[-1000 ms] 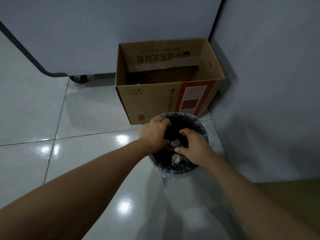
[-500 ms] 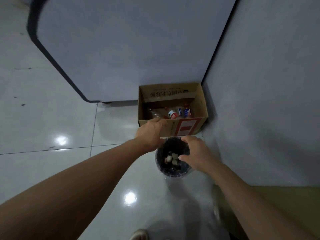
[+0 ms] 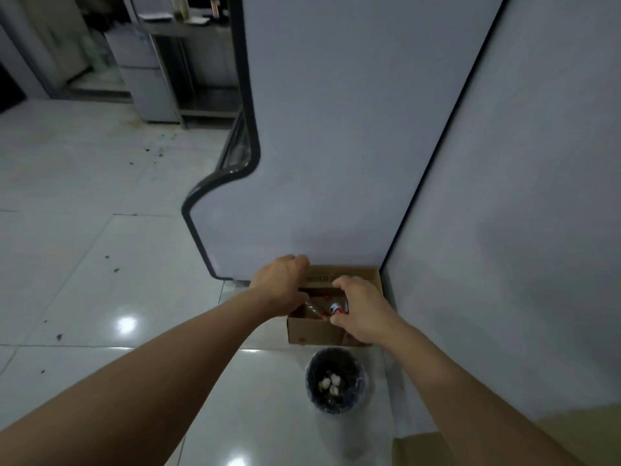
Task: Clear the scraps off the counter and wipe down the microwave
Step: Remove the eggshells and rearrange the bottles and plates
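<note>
Your left hand [image 3: 281, 284] hangs in the air with its fingers loosely curled and nothing held in them; from this view it overlaps the left rim of the cardboard box [image 3: 314, 332], but you cannot tell whether it touches the card. Your right hand [image 3: 361, 311] is likewise empty, thumb and fingers bent in a loose, half-spread curve, and it covers the box's right front corner in the picture. Both palms face down and both forearms reach forward, away from you. The scraps [image 3: 330, 382], about 3 pale lumps, lie together at the bottom of the small round bin [image 3: 356, 395], which is lined with a dark bag and stands upright on the tiled floor [image 3: 100, 297], its mouth facing straight up. The bin sits just in front of the box, nearer to you, and well below both hands. Inside the box you can make out a clear plastic bottle [image 3: 312, 309] lying on its side beside a red and white package [image 3: 336, 309]. The box stands in the corner between a tall pale appliance [image 3: 336, 146] and the wall [image 3: 521, 196].
</note>
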`<state>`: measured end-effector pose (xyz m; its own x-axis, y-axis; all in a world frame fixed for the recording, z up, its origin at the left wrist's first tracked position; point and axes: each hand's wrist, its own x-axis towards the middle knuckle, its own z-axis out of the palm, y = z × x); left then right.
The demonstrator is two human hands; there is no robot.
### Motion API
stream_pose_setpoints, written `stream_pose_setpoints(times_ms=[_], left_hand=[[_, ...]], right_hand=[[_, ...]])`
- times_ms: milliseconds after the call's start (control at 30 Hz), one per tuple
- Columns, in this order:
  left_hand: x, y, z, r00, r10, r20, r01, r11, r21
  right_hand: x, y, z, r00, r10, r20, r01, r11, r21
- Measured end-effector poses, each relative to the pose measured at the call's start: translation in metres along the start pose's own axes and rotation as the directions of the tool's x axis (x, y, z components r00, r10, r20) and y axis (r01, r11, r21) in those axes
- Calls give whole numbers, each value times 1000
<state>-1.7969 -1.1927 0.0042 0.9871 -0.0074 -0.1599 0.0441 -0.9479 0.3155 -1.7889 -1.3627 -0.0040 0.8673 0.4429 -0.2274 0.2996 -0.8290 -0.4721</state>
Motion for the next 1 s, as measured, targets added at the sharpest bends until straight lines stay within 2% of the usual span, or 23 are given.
stream_pose_setpoints(times_ms=[300,633,1000], left_hand=[[-64,-30,-135,969,-168,-182,170,985,-5],[-132,-118,-232,882,-321,-345,333,942,-24],[-159,-261,-327,875,-305,-375,335,942,15]], right_hand=[[-10,-122,-73,980,-195,34,198,976,-94],[0,-269,-86,932,-362,25,360,913,-193],[50,-432,-72,915,-403,-17,385,884,-266]])
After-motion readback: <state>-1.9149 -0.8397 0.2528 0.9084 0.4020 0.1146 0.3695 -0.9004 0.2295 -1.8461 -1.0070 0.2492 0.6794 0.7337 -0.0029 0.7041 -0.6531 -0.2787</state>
